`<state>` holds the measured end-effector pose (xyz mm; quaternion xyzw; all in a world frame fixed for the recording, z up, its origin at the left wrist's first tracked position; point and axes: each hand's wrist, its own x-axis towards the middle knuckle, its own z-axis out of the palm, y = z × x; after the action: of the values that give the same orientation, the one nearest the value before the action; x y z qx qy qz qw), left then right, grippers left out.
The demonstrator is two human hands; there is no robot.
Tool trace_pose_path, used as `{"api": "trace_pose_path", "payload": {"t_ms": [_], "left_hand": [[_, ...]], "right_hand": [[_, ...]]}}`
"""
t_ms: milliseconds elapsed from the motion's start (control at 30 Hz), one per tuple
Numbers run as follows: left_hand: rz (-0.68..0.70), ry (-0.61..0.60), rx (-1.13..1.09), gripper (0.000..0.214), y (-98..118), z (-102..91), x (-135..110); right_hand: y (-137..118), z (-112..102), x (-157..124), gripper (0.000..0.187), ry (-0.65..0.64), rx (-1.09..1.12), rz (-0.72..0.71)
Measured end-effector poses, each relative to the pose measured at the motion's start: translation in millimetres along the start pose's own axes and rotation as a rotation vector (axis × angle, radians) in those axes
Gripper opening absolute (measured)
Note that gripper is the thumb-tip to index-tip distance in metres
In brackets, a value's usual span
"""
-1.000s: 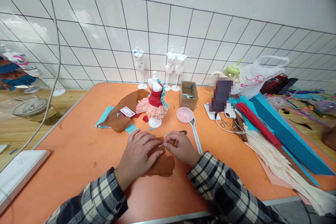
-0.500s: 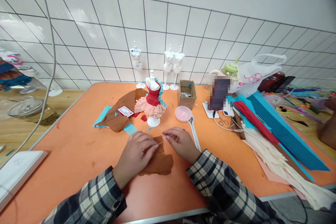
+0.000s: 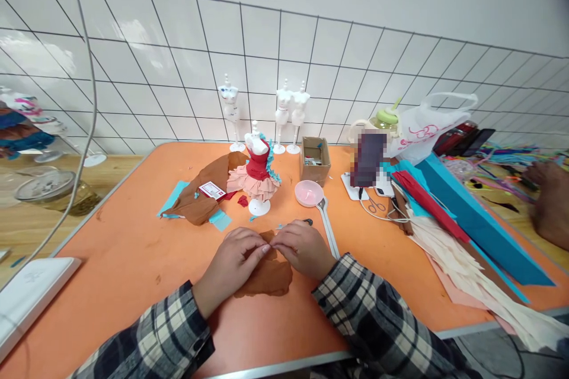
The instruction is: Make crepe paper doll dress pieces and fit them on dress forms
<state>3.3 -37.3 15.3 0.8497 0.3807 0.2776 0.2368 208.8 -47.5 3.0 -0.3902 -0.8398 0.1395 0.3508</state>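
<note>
A piece of brown crepe paper (image 3: 269, 277) lies on the orange table (image 3: 133, 249) in front of me. My left hand (image 3: 233, 266) rests on its left part, fingers pinched on its upper edge. My right hand (image 3: 300, 247) meets it there, fingertips pressed together on the same edge; anything small between them I cannot make out. Behind the hands stands a small white mannequin in a red and pink paper dress (image 3: 258, 174).
Brown and teal paper scraps (image 3: 200, 198) lie left of the mannequin. Three bare mini mannequins (image 3: 284, 115), a small cardboard box (image 3: 315, 160), a pink bowl (image 3: 309, 192), a white ruler (image 3: 329, 226), a phone (image 3: 368, 160), scissors (image 3: 377, 206) and stacked coloured paper (image 3: 466, 219) fill the right. Another person's hand (image 3: 549, 201) is far right.
My two hands have drawn together over the brown paper's upper edge, and the folded flap is now under my fingers. The view has shifted slightly.
</note>
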Motion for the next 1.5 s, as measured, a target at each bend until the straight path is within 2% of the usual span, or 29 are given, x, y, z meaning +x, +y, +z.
{"api": "trace_pose_path", "payload": {"t_ms": [100,167,233,300,400,467,633,900,1133,1300,1500], "left_hand": [[-0.023,0.007,0.004,0.023,-2,0.5,0],[-0.046,0.02,0.015,0.021,-4,0.5,0],[-0.062,0.027,0.02,0.023,-5,0.4,0],[-0.053,0.02,0.014,0.023,-6,0.6,-1],[-0.017,0.008,0.0,0.02,-4,1.8,-1],[0.006,0.001,-0.003,0.019,-2,3.1,-2],[0.027,0.001,-0.003,0.019,-2,5.0,-2],[0.018,-0.023,-0.016,0.019,0,2.9,-2],[0.022,-0.057,-0.007,0.02,5,0.2,0],[0.025,-0.063,-0.016,0.02,3,2.2,-1],[0.04,-0.065,-0.026,0.019,1,4.8,-3]], "right_hand": [[0,-3,0,0.019,-0.02,-0.023,-0.004],[8,-9,-2,0.021,-0.002,-0.064,0.05],[23,-21,-7,0.026,0.02,-0.118,0.172],[42,-37,-16,0.019,0.025,-0.179,0.332],[70,-59,-32,0.016,-0.049,-0.297,0.504],[82,-67,-42,0.017,-0.088,-0.361,0.55],[87,-71,-49,0.02,-0.14,-0.43,0.541],[64,-77,-39,0.023,-0.262,-0.604,0.477],[61,-79,-43,0.022,-0.235,-0.503,0.554],[62,-79,-43,0.023,-0.263,-0.495,0.575],[57,-70,-26,0.027,-0.331,-0.7,0.511]]}}
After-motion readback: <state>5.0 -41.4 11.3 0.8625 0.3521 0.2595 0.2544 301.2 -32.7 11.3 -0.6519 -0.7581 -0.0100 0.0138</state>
